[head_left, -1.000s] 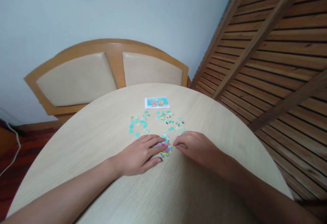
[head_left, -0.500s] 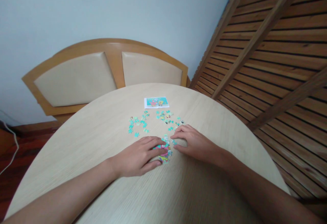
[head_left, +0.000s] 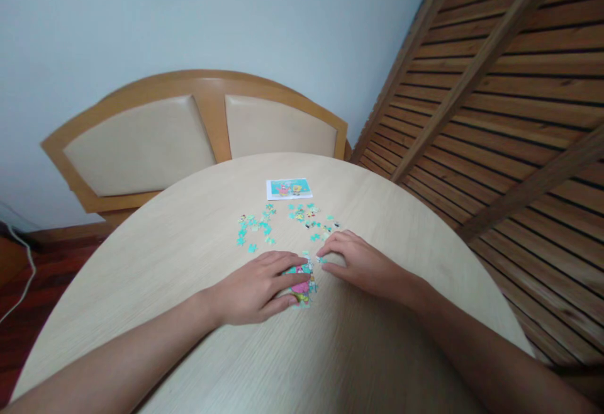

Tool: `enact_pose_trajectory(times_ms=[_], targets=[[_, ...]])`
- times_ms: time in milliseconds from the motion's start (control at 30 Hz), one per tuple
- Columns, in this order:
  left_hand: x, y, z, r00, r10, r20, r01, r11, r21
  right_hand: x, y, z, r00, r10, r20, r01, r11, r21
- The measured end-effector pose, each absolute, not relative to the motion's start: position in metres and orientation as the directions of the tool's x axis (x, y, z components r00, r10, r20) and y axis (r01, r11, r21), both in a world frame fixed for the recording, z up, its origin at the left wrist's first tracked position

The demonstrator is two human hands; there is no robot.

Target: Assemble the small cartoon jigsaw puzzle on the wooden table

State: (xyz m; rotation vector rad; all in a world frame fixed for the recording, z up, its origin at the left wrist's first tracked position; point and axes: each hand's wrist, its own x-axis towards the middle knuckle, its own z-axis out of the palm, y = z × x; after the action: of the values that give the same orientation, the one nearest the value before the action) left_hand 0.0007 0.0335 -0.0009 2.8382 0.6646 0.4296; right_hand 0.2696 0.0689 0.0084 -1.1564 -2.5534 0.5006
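My left hand [head_left: 264,287] lies over a joined section of jigsaw puzzle [head_left: 301,287], its fingers stretched across the pink and teal picture and covering part of it. Just right of that section, my right hand [head_left: 352,260] pinches a small teal and white puzzle piece [head_left: 321,260] between thumb and fingertips, close to the tabletop. A narrow gap shows between this piece and the joined section. Beyond the hands lie loose puzzle pieces in two groups, one at the left [head_left: 255,226] and one at the right [head_left: 311,216].
A picture card [head_left: 289,189] with two cartoon figures lies past the loose pieces on the round wooden table [head_left: 387,212]. Behind the table stands a chair back with cream panels [head_left: 141,146]. Slatted wood [head_left: 472,112] rises along the right side.
My right thumb and fingertips have drawn closer together around the small piece. The joined section has shifted slightly toward the left and nearer to me. My left hand has barely moved.
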Motion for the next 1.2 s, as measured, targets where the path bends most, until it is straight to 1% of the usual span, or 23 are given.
enact_pose_trajectory(times_ms=[167, 333, 500, 733, 933, 1200], targets=[[0.000, 0.034, -0.001, 0.858, 0.460, 0.227, 0.403, -0.879, 0.255, 0.267, 0.067, 0.006, -0.585, 0.802, 0.126, 0.703, 0.578, -0.415], [0.000, 0.034, -0.001, 0.858, 0.466, 0.215, 0.413, -0.876, 0.250, 0.273, 0.064, 0.013, -0.607, 0.792, 0.067, 0.709, 0.578, -0.404], [0.000, 0.034, 0.000, 0.859, 0.468, 0.208, 0.416, -0.875, 0.248, 0.274, 0.064, 0.014, -0.608, 0.792, 0.051, 0.715, 0.575, -0.397], [0.001, 0.034, -0.001, 0.858, 0.463, 0.220, 0.408, -0.877, 0.254, 0.270, 0.064, 0.006, -0.549, 0.834, 0.064, 0.734, 0.517, -0.440], [0.001, 0.034, 0.000, 0.858, 0.467, 0.213, 0.413, -0.875, 0.252, 0.270, 0.064, 0.004, -0.456, 0.889, 0.041, 0.790, 0.425, -0.442], [0.001, 0.034, 0.000, 0.857, 0.464, 0.224, 0.408, -0.877, 0.255, 0.268, 0.064, 0.004, -0.484, 0.873, 0.067, 0.758, 0.456, -0.466]])
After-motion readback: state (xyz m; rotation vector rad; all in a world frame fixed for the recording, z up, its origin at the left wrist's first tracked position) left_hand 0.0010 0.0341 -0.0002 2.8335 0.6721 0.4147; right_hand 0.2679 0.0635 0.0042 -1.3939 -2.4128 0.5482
